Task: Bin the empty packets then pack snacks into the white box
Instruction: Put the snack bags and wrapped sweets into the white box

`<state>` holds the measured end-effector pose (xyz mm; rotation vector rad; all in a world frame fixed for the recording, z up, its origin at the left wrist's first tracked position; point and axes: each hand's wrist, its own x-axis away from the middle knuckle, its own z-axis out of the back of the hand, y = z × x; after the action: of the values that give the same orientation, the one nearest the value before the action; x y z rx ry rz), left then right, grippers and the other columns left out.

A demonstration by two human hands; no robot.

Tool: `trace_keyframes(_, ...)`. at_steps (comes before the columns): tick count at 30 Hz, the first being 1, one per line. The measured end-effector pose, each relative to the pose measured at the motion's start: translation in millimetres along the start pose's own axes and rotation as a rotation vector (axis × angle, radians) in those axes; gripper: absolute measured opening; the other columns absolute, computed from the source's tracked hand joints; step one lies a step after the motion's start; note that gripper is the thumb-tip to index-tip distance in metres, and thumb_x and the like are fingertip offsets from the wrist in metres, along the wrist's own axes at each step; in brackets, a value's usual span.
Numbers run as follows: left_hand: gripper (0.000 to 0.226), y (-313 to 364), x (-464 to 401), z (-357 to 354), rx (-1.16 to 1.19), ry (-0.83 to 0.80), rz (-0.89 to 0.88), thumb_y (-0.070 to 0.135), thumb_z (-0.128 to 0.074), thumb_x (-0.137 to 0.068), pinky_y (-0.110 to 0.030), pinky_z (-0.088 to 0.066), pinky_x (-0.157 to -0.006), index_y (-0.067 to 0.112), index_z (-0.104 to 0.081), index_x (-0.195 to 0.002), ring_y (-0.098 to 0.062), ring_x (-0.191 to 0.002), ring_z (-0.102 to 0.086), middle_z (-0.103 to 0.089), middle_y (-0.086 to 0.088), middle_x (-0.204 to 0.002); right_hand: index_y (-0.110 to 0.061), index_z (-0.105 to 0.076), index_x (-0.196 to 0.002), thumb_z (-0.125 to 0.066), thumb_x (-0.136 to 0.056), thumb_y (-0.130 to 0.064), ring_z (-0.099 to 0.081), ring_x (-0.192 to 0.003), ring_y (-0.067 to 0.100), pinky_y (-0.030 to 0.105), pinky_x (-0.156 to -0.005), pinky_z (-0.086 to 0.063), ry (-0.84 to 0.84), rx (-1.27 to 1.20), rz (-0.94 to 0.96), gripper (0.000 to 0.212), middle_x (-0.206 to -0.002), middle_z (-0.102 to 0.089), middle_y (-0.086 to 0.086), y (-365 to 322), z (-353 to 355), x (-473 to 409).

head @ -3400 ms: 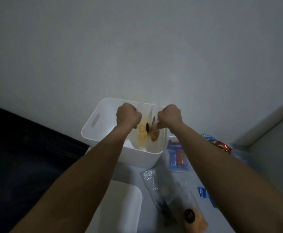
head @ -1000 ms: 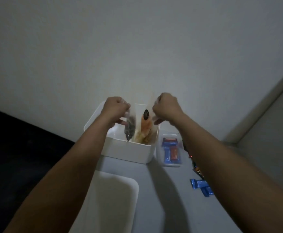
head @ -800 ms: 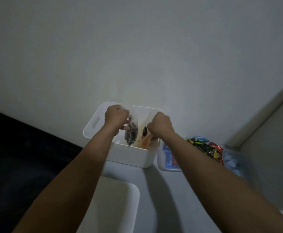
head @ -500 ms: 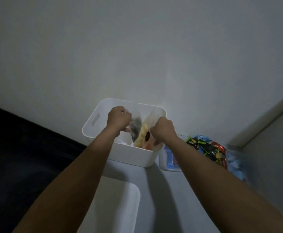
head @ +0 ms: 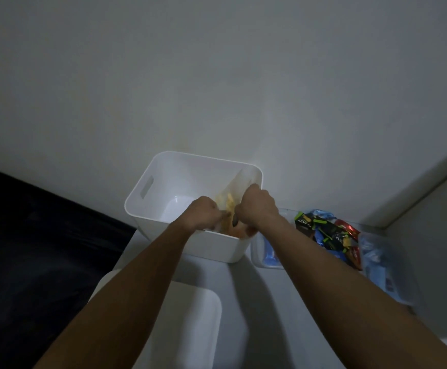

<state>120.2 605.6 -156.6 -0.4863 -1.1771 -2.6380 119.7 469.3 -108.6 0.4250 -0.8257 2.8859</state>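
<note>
Grey table [head: 267, 310] against a pale wall carries the white box [head: 164, 182], a flat white lid [head: 190, 320] nearer the camera, and a clear tub of snack packets [head: 326, 235] at the right. Inside the box's right end stands a clear packet [head: 234, 190] of yellow-orange snacks. Both the left hand [head: 203, 211] and right hand [head: 257, 206] are fisted, pinching it.
</note>
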Motion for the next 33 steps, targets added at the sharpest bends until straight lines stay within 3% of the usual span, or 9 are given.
trace_keyframes(3, 0.054, 1.3, -4.1, -0.8, 0.103, -0.073, 0.065, 0.043, -0.040, -0.098, -0.025, -0.041, -0.059, -0.002, -0.071, -0.096, -0.023, -0.078, -0.063, -0.072, -0.014, -0.100, -0.003, -0.052, -0.117, -0.066, -0.085, -0.017, -0.058, -0.088, 0.028, 0.031, -0.068, -0.046, -0.017, 0.039, 0.011, 0.037, -0.112, -0.061, 0.015, 5.0, -1.3, -1.3)
trace_keyframes(9, 0.026, 0.5, -28.7, 5.5, 0.149, -0.026, 0.263, 0.013, -0.047, -0.095, -0.035, -0.047, -0.070, -0.004, -0.056, -0.113, -0.036, -0.099, -0.063, -0.058, -0.018, -0.119, -0.007, -0.058, -0.109, -0.062, -0.080, -0.018, -0.061, -0.095, 0.034, 0.032, -0.070, -0.046, 0.153, 0.073, 0.049, 0.031, -0.105, -0.062, 0.014, 18.2, 5.7, -8.9)
trace_keyframes(14, 0.059, 4.5, -38.4, 4.7, 0.441, -0.089, 0.339, 0.050, -0.037, -0.098, -0.051, -0.035, -0.103, 0.018, -0.030, -0.147, -0.039, -0.137, -0.031, -0.026, -0.008, -0.156, -0.012, -0.058, -0.109, -0.059, -0.083, -0.016, -0.058, -0.091, 0.029, 0.030, -0.069, -0.040, 0.264, -0.005, 0.044, 0.026, -0.108, -0.061, 0.011, 38.4, 1.4, -19.8)
trace_keyframes(16, 0.069, 6.3, -44.8, -0.9, 0.502, -0.143, 0.344, 0.061, -0.032, -0.095, -0.053, -0.032, -0.104, 0.021, -0.024, -0.150, -0.039, -0.142, -0.022, -0.020, -0.009, -0.159, -0.013, -0.054, -0.113, -0.060, -0.082, -0.017, -0.057, -0.098, 0.031, 0.032, -0.073, -0.042, 0.237, -0.058, 0.026, 0.031, -0.111, -0.057, 0.010, 43.5, -1.9, -25.3)
trace_keyframes(19, 0.066, 14.6, -49.3, -12.1, 0.491, -0.200, 0.304, 0.058, -0.028, -0.097, -0.041, -0.037, -0.098, 0.015, -0.030, -0.147, -0.037, -0.133, -0.037, -0.039, -0.011, -0.147, -0.013, -0.046, -0.118, -0.061, -0.079, -0.014, -0.061, -0.095, 0.033, 0.042, -0.080, -0.053, 0.137, -0.183, -0.008, 0.042, -0.106, -0.062, 0.012, 45.6, -7.8, -31.8)
trace_keyframes(21, 0.060, 17.5, -54.0, -18.3, 0.501, -0.226, 0.309, 0.054, -0.029, -0.099, -0.029, -0.042, -0.079, 0.011, -0.041, -0.139, -0.029, -0.109, -0.051, -0.054, -0.007, -0.122, -0.013, -0.044, -0.119, -0.058, -0.082, -0.015, -0.064, -0.090, 0.034, 0.044, -0.081, -0.055, 0.095, -0.201, -0.023, 0.040, -0.103, -0.066, 0.014, 46.5, -11.3, -36.1)
trace_keyframes(25, 0.042, 9.7, -62.7, -22.4, 0.486, -0.325, 0.342, 0.041, -0.042, -0.099, -0.034, -0.046, -0.081, 0.007, -0.056, -0.119, -0.024, -0.100, -0.053, -0.057, -0.009, -0.115, -0.016, -0.052, -0.114, -0.059, -0.080, -0.021, -0.067, -0.086, 0.035, 0.043, -0.082, -0.056, 0.076, -0.228, -0.032, 0.035, -0.101, -0.068, 0.012, 50.2, -11.9, -43.3)
trace_keyframes(27, 0.032, 8.2, -59.7, -21.0, 0.440, -0.338, 0.351, 0.033, -0.044, -0.100, -0.031, -0.050, -0.064, 0.007, -0.054, -0.114, -0.021, -0.084, -0.057, -0.061, -0.009, -0.107, -0.015, -0.054, -0.116, -0.061, -0.081, -0.022, -0.067, -0.088, 0.033, 0.039, -0.082, -0.055, 0.075, -0.234, -0.034, 0.036, -0.103, -0.068, 0.011, 52.3, -11.5, -44.1)
trace_keyframes(33, 0.045, 6.0, -62.4, -25.8, 0.304, -0.388, 0.381, 0.029, -0.060, -0.088, -0.030, -0.050, -0.066, 0.006, -0.052, -0.127, -0.029, -0.091, -0.060, -0.059, -0.017, -0.117, -0.019, -0.052, -0.121, -0.057, -0.083, -0.024, -0.070, -0.080, 0.035, 0.046, -0.071, -0.061, 0.037, -0.297, -0.034, 0.039, -0.106, -0.068, 0.013, 58.7, -14.8, -43.7)
